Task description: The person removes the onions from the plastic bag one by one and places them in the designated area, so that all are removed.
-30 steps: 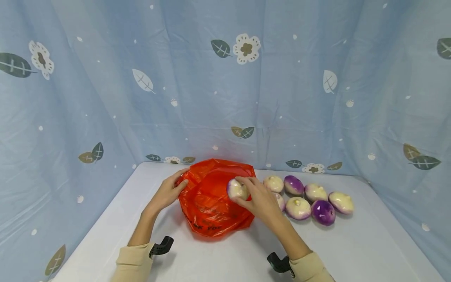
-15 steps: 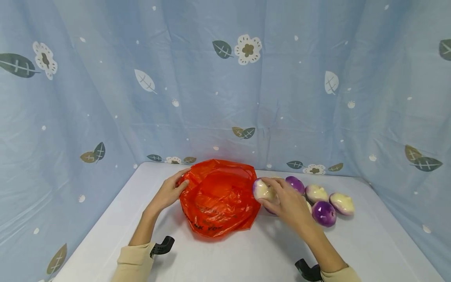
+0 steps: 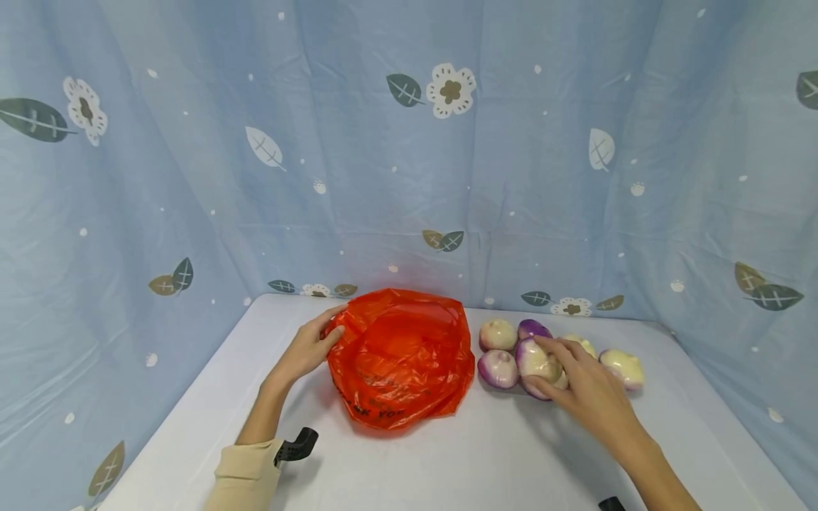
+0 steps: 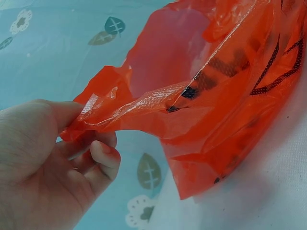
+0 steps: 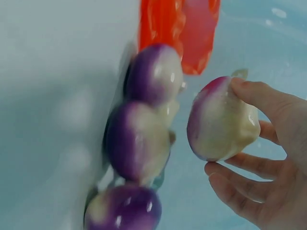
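My left hand point(image 3: 312, 346) pinches the left rim of a red plastic bag point(image 3: 399, 387), its mouth spread wide; in the left wrist view the rim point(image 4: 88, 112) runs between thumb and fingers. A purple-and-cream turnip point(image 3: 533, 358) is held by my right hand point(image 3: 591, 387) over the other turnips, to the right of the bag. Seen from the right wrist, the held turnip point(image 5: 213, 122) sits between thumb and fingertips, raised beside a row of turnips point(image 5: 136, 141). Part of the group is hidden behind my right hand in the head view.
Several glossy turnips point(image 3: 498, 369) lie close together on the white tabletop point(image 3: 441, 468), just right of the bag. One turnip point(image 3: 623, 367) is at the group's right end. A blue patterned curtain point(image 3: 358, 177) hangs behind and along the sides.
My right hand has carried the turnip rightward, from over the bag's mouth to over the group of turnips. My left hand keeps its grip on the bag rim.
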